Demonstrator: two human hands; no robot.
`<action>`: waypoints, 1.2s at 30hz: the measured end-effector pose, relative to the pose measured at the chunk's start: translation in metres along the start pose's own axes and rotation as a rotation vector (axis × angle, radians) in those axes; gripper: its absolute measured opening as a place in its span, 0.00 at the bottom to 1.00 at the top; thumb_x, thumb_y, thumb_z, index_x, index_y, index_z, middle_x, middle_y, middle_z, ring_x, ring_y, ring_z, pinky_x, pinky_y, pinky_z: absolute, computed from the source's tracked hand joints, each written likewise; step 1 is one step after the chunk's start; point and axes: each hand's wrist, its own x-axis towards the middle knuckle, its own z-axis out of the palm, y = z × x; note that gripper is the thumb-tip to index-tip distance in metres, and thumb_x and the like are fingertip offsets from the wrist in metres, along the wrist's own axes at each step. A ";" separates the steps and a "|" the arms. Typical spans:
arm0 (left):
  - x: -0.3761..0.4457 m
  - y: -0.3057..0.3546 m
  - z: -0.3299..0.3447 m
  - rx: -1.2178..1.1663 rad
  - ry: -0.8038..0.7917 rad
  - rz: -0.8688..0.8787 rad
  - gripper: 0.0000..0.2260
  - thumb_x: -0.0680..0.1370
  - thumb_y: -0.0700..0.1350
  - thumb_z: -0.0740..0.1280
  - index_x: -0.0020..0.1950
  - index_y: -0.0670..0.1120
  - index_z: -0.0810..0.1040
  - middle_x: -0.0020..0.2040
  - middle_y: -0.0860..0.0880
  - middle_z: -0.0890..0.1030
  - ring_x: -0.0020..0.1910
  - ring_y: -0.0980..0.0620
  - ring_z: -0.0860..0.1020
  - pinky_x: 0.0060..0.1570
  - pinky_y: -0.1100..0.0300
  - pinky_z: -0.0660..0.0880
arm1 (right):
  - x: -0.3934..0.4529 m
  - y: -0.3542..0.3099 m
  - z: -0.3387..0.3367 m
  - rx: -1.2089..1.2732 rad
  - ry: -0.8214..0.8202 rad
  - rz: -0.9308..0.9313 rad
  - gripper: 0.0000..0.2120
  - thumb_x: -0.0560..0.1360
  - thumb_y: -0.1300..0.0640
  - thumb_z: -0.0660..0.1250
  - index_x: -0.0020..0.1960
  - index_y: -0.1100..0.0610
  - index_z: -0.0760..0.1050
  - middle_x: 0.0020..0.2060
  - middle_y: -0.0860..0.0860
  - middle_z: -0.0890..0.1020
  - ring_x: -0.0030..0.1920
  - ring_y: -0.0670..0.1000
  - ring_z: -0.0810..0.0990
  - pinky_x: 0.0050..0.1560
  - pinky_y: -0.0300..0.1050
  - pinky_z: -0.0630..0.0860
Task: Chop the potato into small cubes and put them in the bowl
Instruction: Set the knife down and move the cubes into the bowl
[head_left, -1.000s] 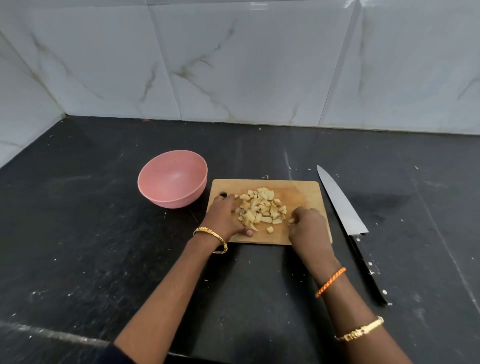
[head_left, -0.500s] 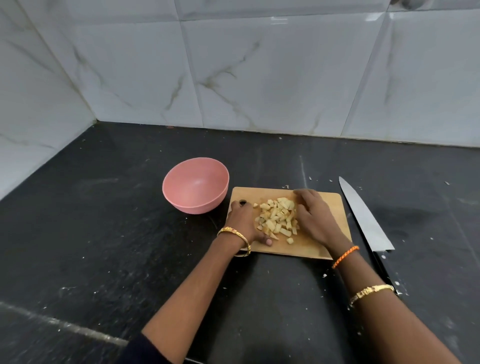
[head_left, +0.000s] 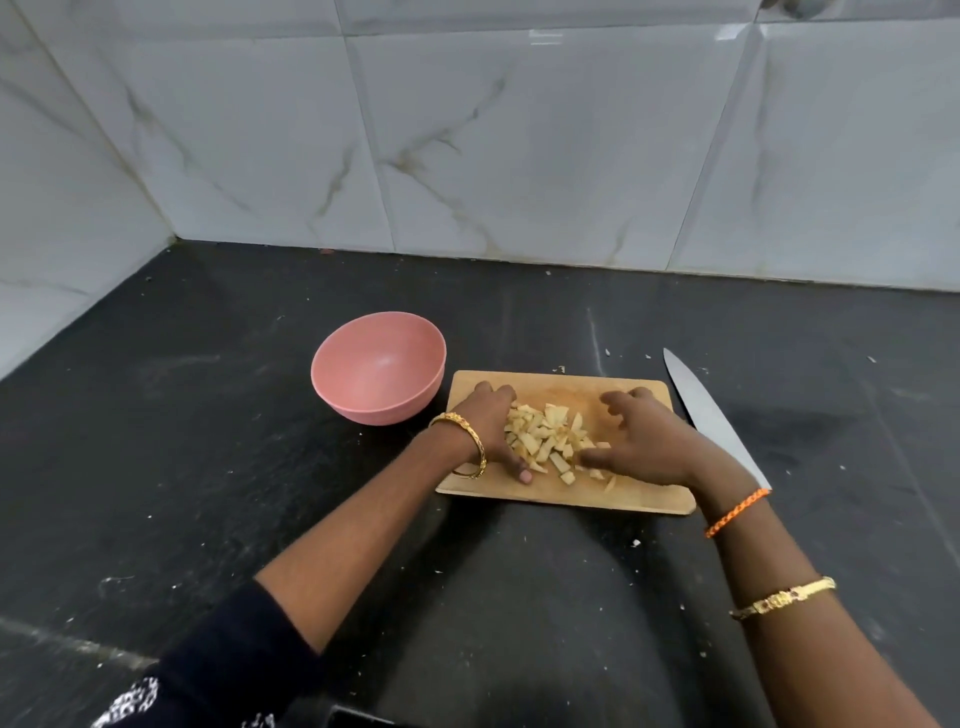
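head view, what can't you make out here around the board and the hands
- Knife handle: head view, hidden behind the right forearm; only the blade shows.
- Potato cubes: the pile's left and right edges lie under the left hand and right hand, so no count.
- Cutting board left end: covered by the left hand.
- Specks on the counter: too small to identify.

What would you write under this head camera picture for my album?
Two hands gather potato cubes on a cutting board beside an empty pink bowl.
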 end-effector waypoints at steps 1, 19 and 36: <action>0.002 0.003 -0.002 0.026 -0.019 0.007 0.44 0.59 0.52 0.80 0.68 0.44 0.63 0.65 0.43 0.67 0.63 0.44 0.70 0.61 0.53 0.70 | -0.001 0.000 0.000 -0.032 -0.045 0.022 0.40 0.69 0.45 0.74 0.74 0.56 0.62 0.70 0.55 0.65 0.65 0.55 0.72 0.64 0.47 0.72; 0.013 0.037 -0.011 -0.123 0.065 -0.011 0.24 0.69 0.41 0.74 0.63 0.42 0.74 0.56 0.45 0.79 0.52 0.48 0.77 0.45 0.61 0.73 | 0.023 -0.026 -0.003 0.208 -0.025 -0.054 0.22 0.70 0.62 0.75 0.62 0.54 0.73 0.50 0.51 0.76 0.39 0.44 0.74 0.35 0.34 0.69; -0.033 -0.014 -0.115 -0.343 0.284 -0.083 0.20 0.67 0.40 0.74 0.58 0.45 0.78 0.49 0.48 0.79 0.47 0.51 0.77 0.45 0.59 0.73 | 0.044 -0.131 -0.071 0.284 -0.088 -0.263 0.22 0.70 0.66 0.73 0.61 0.58 0.72 0.54 0.55 0.77 0.50 0.50 0.78 0.48 0.44 0.80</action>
